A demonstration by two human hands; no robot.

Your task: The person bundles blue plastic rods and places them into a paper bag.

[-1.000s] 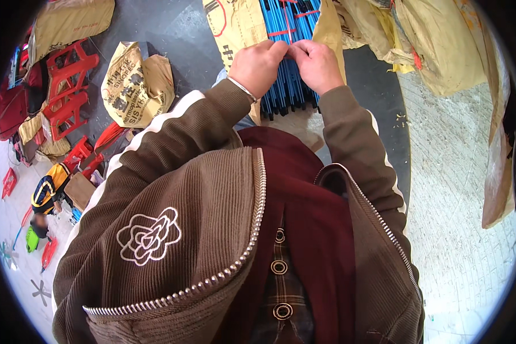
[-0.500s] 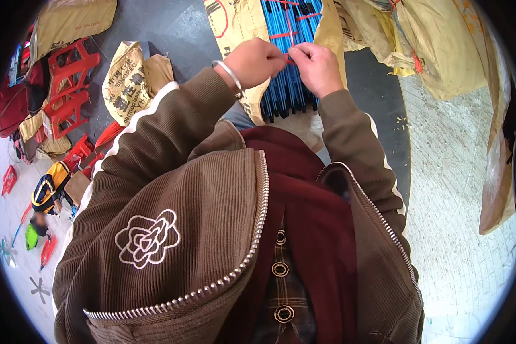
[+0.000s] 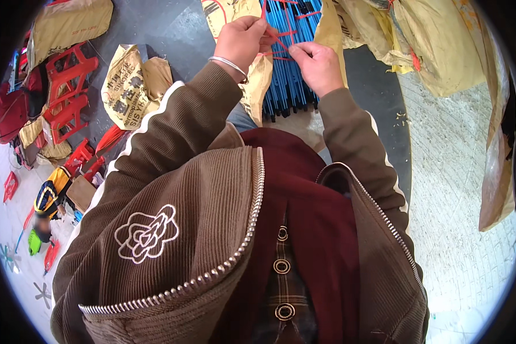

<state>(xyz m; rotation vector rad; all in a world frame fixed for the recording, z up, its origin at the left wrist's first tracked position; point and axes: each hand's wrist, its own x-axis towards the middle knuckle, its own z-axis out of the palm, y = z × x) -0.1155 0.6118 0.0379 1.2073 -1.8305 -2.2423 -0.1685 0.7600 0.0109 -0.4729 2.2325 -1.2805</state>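
Note:
A bundle of thin blue rods with black ends (image 3: pixel 289 89) lies ahead of me, inside an opened brown paper wrapping (image 3: pixel 252 97). Thin red string (image 3: pixel 282 44) crosses the rods. My left hand (image 3: pixel 241 45), a silver bangle at its wrist, is closed on the string above the bundle's left side. Thumb and fingers of my right hand (image 3: pixel 317 66) pinch the string at the bundle's right side. A length of it stretches between both hands. Further red bands lie across the rods beyond them. The far end of the bundle is cut off by the upper frame edge.
Crumpled brown paper sacks (image 3: pixel 126 86) lie on the dark surface to the left. Red plastic stools (image 3: pixel 69 92) stand beyond, near bags and a seated-looking blurred figure. Large stuffed tan sacks (image 3: pixel 441 49) fill the upper right, above a pale floor (image 3: pixel 453 149).
My left hand has moved up and leftward, away from the right hand, drawing the red string out between them. The right hand stays nearly in place, still pinching.

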